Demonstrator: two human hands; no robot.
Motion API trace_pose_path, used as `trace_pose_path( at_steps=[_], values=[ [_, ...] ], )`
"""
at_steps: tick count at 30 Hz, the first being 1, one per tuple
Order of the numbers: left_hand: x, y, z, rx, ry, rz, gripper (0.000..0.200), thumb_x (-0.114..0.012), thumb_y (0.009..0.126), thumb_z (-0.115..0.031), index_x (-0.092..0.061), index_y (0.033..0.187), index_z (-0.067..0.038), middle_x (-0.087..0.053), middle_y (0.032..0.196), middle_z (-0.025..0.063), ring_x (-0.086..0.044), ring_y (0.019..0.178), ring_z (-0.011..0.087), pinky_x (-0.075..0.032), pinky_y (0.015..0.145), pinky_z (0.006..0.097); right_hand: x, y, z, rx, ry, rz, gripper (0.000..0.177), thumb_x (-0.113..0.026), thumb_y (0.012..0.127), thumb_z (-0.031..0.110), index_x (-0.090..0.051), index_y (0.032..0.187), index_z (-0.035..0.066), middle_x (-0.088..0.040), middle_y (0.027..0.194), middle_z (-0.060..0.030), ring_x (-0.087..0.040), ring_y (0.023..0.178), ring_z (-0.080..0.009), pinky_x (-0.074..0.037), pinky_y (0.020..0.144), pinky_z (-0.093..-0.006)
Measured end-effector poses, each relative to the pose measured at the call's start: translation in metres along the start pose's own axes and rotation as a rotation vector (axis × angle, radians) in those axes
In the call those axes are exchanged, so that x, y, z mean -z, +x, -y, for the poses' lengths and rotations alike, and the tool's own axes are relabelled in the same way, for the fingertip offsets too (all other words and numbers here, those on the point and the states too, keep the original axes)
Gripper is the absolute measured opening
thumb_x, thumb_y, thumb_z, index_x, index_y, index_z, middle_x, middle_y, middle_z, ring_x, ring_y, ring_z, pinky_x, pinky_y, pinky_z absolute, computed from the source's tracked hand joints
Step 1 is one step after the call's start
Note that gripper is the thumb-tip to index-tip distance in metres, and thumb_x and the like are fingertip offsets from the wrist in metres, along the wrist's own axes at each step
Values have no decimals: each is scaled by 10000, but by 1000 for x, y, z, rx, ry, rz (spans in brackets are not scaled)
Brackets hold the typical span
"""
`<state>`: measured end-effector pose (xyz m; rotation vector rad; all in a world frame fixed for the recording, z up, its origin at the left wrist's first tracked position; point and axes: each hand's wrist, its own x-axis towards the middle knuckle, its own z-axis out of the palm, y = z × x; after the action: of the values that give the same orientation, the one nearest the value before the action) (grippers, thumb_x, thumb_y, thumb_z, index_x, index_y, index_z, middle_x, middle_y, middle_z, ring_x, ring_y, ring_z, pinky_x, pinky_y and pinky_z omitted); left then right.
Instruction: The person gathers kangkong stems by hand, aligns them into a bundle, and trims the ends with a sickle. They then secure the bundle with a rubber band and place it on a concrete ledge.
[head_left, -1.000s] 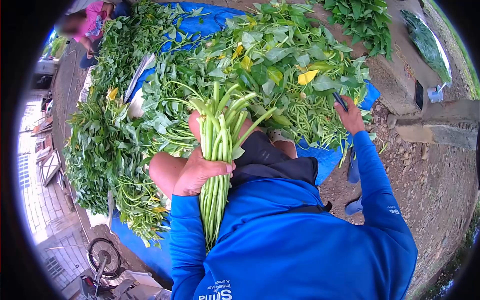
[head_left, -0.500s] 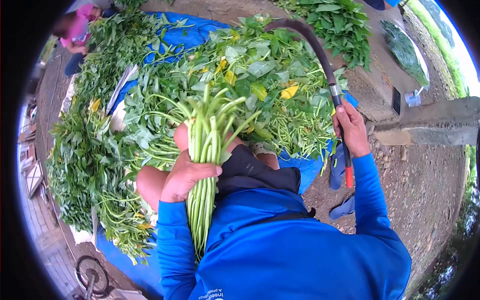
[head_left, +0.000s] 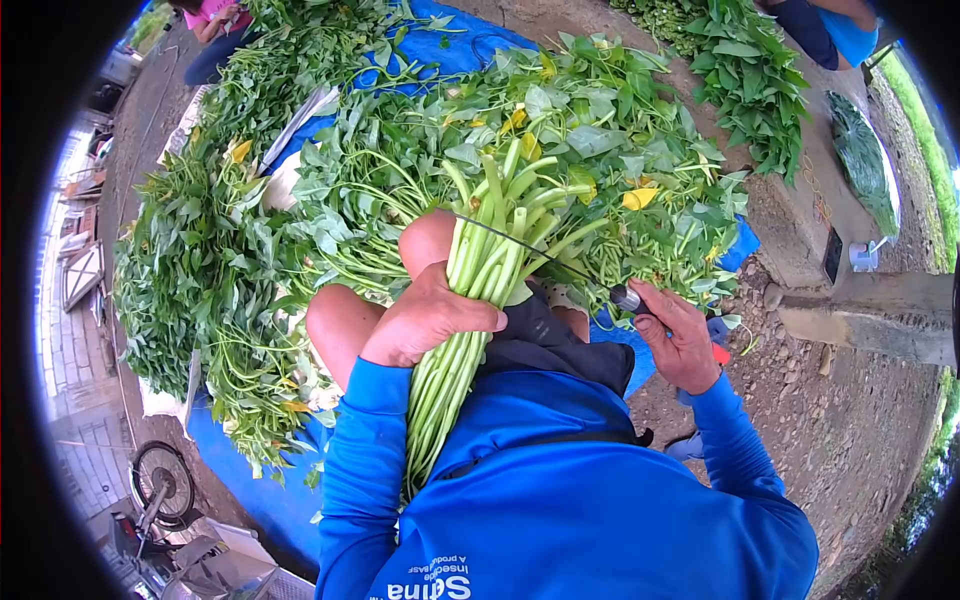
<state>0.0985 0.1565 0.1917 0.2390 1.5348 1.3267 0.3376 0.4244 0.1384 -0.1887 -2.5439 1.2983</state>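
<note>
Left hand (head_left: 430, 322) closed tight around green stem bundle (head_left: 490, 262), right hand (head_left: 682, 342) gripping sickle (head_left: 627, 298), blade across stem tops, leaf pile (head_left: 570, 130) far, bare dirt (head_left: 850, 410) right

The stems (head_left: 470, 300) are pale green, lighter than the dark green leaves (head_left: 250, 250) heaped around them, where a few yellow leaves (head_left: 640, 197) show. The sheet (head_left: 440, 55) beneath is bright blue. The jacket (head_left: 560, 480) is the same strong blue, with white lettering (head_left: 430, 587). The shorts (head_left: 540, 335) are black. The sickle (head_left: 627, 298) has a dark blade, silver collar and red handle end. The ground (head_left: 850, 400) is grey-brown.
</note>
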Motion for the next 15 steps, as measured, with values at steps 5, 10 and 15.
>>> trace_pose_path(
  at_steps=[5, 10, 15],
  values=[
    [0, 3, 7, 22, 97, -50, 492, -891, 758, -104, -740, 1216, -8, -744, 904, 56, -701, 769, 145, -566, 706, 301, -2, 0, -1, -26, -78, -12, 492, -743, 1021, 149, -652, 1500, 86, -681, 926, -139, -629, 753, -276, -526, 683, -385],
    [-10, 2, -1, -23, 100, 56, 475, -853, 764, -90, -730, 1215, -8, -736, 913, 58, -690, 800, 146, -569, 747, 305, -26, 19, -11, -3, -54, -31, 497, -752, 1014, 161, -655, 1499, 107, -674, 916, -139, -652, 768, -303, -539, 688, -410],
    [9, -25, 8, -133, -300, 5, 700, -885, 734, -15, -631, 1386, -6, -743, 1005, 114, -712, 810, 209, -593, 743, 355, -24, 2, -75, -54, -90, -50, 470, -724, 1032, 163, -652, 1493, 108, -709, 975, -157, -690, 819, -330, -562, 723, -412]
  ],
)
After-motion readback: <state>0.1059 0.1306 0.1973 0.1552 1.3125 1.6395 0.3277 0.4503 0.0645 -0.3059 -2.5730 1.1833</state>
